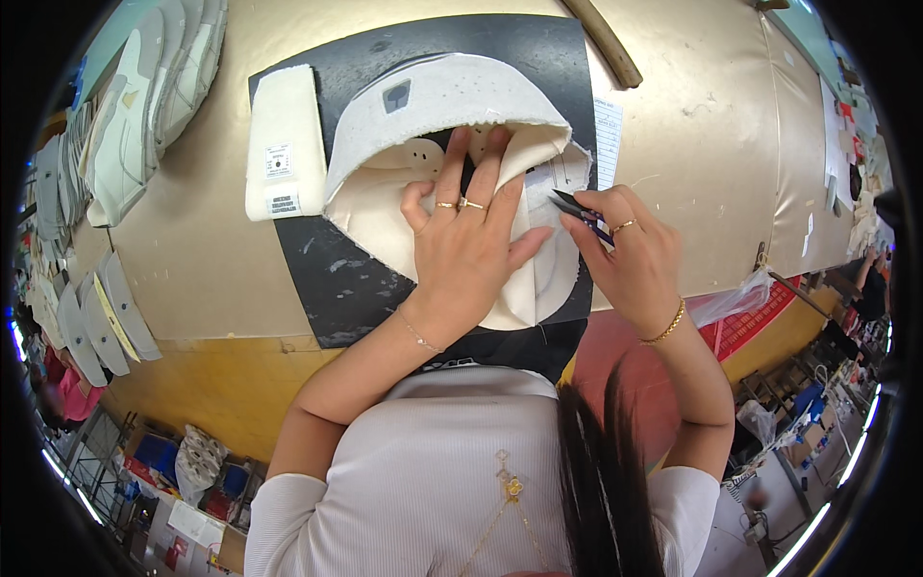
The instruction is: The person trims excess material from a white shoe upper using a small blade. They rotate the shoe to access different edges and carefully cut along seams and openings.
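Cream fabric (370,197) is lying under the left hand (468,240), grip splayed loose, while the right hand (632,245) is grasping dark snips (569,202) near the three-o'clock edge, golden desk (711,144) widening toward two o'clock.

On the table (202,298) we have the mat (332,288) before us, the shoe upper (452,91) on it, our left fingers (450,178) in the upper's opening. A fabric piece (284,115) lies left, over the mat's edge; a stick (608,43) behind, right; a paper (608,144) at the mat's right.
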Action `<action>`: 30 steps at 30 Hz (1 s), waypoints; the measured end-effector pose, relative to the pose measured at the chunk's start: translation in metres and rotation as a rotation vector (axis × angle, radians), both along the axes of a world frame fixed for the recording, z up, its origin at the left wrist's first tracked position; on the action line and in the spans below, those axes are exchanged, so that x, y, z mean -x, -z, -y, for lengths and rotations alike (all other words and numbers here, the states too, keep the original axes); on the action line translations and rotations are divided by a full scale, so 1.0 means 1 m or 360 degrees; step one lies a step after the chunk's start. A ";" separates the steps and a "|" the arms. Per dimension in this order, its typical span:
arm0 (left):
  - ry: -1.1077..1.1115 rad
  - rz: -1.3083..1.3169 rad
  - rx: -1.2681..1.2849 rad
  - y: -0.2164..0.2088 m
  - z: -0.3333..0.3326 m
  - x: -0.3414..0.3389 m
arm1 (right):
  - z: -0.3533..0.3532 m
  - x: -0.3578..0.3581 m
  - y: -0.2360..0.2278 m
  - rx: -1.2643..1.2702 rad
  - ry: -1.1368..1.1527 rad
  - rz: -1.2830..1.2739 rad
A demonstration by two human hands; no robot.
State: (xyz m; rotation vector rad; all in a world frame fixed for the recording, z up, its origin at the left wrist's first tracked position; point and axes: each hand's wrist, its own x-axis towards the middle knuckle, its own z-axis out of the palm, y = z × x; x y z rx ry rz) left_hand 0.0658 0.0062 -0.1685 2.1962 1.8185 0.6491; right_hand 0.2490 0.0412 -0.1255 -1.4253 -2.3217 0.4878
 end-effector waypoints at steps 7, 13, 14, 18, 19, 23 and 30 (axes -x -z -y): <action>-0.0004 -0.0003 -0.0034 0.002 0.000 0.000 | -0.001 0.006 0.005 -0.0067 -0.0029 0.0004; -0.0011 -0.0013 -0.0030 0.001 0.000 0.000 | -0.001 0.008 0.005 -0.0102 -0.0046 0.0060; -0.0009 -0.0004 -0.0029 0.001 0.000 0.000 | -0.001 0.008 0.005 -0.0108 -0.0047 0.0071; -0.0010 -0.0005 -0.0019 0.001 0.000 0.000 | 0.000 0.009 0.006 -0.0130 -0.0042 0.0115; -0.0011 -0.0007 -0.0016 0.001 0.000 -0.001 | 0.000 0.010 0.007 -0.0136 -0.0036 0.0133; -0.0005 -0.0013 -0.0028 0.000 -0.001 0.000 | 0.004 0.014 0.017 -0.0086 0.0073 -0.0040; 0.0005 -0.0032 -0.0038 0.002 -0.001 -0.001 | 0.003 0.013 0.023 0.0026 0.0235 -0.0418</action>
